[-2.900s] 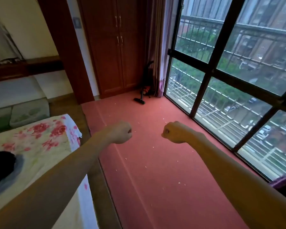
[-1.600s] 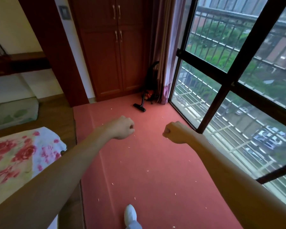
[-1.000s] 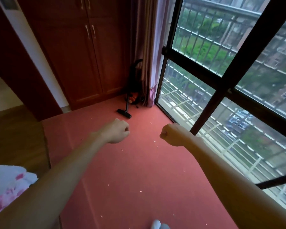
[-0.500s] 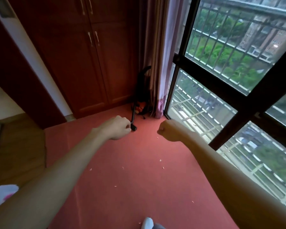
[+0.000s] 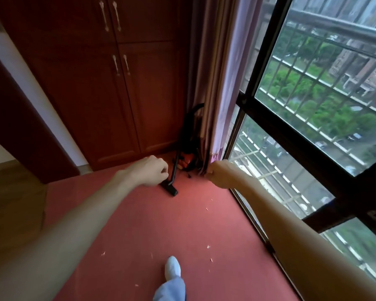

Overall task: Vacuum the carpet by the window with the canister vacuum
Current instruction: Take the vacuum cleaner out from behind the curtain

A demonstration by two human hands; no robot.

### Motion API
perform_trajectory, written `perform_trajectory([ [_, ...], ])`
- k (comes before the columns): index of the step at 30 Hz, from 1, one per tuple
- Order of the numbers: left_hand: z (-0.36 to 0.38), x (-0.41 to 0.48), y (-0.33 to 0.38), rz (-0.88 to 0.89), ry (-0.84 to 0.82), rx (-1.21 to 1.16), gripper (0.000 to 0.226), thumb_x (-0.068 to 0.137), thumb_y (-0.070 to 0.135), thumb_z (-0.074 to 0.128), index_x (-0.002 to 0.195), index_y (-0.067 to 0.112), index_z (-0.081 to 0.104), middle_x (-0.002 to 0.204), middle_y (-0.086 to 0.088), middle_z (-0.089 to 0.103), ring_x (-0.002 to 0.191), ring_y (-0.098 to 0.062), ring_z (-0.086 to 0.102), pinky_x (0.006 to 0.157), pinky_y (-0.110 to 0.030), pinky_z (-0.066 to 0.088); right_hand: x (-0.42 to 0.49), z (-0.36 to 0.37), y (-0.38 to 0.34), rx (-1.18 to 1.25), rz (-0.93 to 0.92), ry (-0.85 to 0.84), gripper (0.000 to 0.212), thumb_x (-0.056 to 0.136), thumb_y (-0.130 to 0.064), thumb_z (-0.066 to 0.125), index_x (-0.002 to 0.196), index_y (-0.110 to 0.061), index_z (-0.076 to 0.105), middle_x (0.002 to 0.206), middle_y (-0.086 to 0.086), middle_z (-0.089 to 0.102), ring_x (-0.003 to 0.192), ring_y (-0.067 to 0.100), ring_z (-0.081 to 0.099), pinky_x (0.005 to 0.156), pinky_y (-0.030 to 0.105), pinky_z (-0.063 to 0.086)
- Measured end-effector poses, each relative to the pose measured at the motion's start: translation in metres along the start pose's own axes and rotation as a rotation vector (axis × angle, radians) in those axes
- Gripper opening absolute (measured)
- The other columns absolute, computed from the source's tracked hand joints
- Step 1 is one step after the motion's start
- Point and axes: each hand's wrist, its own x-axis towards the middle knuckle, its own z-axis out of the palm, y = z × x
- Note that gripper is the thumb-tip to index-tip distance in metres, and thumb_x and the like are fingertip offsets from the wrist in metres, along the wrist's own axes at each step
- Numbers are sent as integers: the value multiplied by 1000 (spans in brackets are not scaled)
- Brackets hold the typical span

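A black and orange canister vacuum (image 5: 186, 160) stands in the corner, half hidden behind the curtain. Its black wand (image 5: 175, 167) slopes down to a black floor nozzle (image 5: 169, 189) on the red carpet (image 5: 182, 224). Small pale scraps lie scattered over the carpet. My left hand (image 5: 150, 170) hovers just left of the wand with curled fingers, holding nothing. To the right of the vacuum, near the curtain's hem, my right hand (image 5: 220, 173) is a fist that holds nothing.
A purple curtain (image 5: 215, 83) hangs in the corner beside a large barred window (image 5: 312, 118) along the right. A red-brown wardrobe (image 5: 109, 88) closes the far end. Wooden floor (image 5: 11, 213) lies left of the carpet. My white-socked foot (image 5: 172, 267) is on the carpet below.
I have walked forward along the carpet, so the vacuum is now close in front of my hands. Both fists stay raised; the left one now sits right beside the wand.
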Motion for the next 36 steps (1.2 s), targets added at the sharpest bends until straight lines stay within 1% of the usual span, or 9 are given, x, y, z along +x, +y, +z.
perform_trajectory([
  [3,-20,59,-7,12,17,2,23,95,27,51,96,21,73,96,0,71,87,-19,66,78,-38,56,56,-21,18,-6,21,27,28,92,-27,52,95,-5,70,95,21,66,90,38,63,70,34,49],
  [7,-39,137,-9,44,-18,-2,22,96,28,52,97,20,72,99,-1,70,90,-21,66,80,-38,55,117,-43,43,-16,78,-9,28,91,-29,55,99,-9,73,92,17,65,91,36,63,67,31,45],
  [10,-51,188,-7,70,-34,-17,23,96,28,52,98,19,73,100,-2,71,90,-20,66,80,-39,56,158,-56,62,-1,78,-23,29,92,-27,52,100,-8,72,101,20,68,93,37,63,74,36,52],
  [15,-68,251,-6,65,-66,-20,24,97,26,52,100,18,73,97,-2,70,88,-21,66,78,-37,55,219,-78,92,-48,37,-53,26,92,-22,51,97,-11,74,102,16,70,95,37,63,79,38,55],
  [21,-86,321,-15,-30,-53,-25,23,96,25,50,97,20,73,99,-4,70,88,-23,67,78,-39,57,293,-107,128,-64,-48,-69,31,98,-23,47,108,-3,69,109,17,68,102,37,63,81,36,50],
  [25,-101,361,-9,-121,-12,-103,24,97,22,50,98,15,73,93,-4,69,79,-20,66,70,-35,56,349,-123,158,-54,-105,-90,30,96,-24,49,104,-2,67,106,21,67,100,40,62,81,36,50],
  [29,-108,396,-3,-205,-10,-176,24,96,21,51,96,15,74,92,-2,70,81,-21,68,73,-39,58,397,-139,180,-65,-157,-177,28,95,-25,47,88,-5,64,92,16,65,91,35,64,80,38,55],
  [33,-109,420,-6,-268,8,-256,24,96,21,50,93,16,73,92,-1,72,81,-20,69,76,-43,59,437,-146,183,-88,-217,-218,29,98,-25,47,99,-3,67,106,16,67,101,35,63,79,32,50],
  [36,-107,438,-18,-317,-14,-291,25,97,19,50,95,14,74,94,-3,73,82,-21,69,76,-42,59,470,-140,181,-91,-247,-260,30,97,-29,49,98,-6,68,107,16,67,102,33,64,75,29,46],
])
